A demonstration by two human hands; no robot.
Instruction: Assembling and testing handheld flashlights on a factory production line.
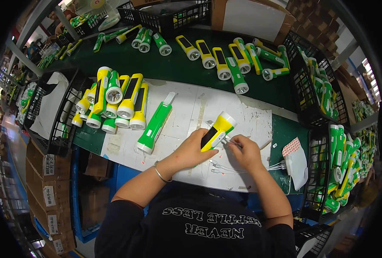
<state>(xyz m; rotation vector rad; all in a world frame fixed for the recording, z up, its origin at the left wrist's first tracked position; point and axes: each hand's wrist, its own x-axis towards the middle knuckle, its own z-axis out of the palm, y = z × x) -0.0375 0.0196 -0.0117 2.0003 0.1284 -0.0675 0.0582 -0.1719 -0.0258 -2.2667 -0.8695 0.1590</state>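
My left hand [187, 151] is wrapped round a yellow and green flashlight [226, 122] with a dark panel and a white head, which points away from me. Close against its side, my right hand [246, 152] pinches the end of a thin charging cable [228, 139]; whether the plug is seated cannot be made out. Several loose white cable plugs [219, 168] lie on the board just below my hands. To the left rests a larger green flashlight [155, 125] with a white end. Beyond it, yellow and green flashlights [113, 96] are stacked in a pile.
A white work board [186, 103] covers part of the green table [173, 64]. More flashlights [219, 62] lie along the far side. Black crates stand at left [64, 109] and right [315, 172], the right one full of flashlights. A white box-like piece [296, 165] sits where the cables gather.
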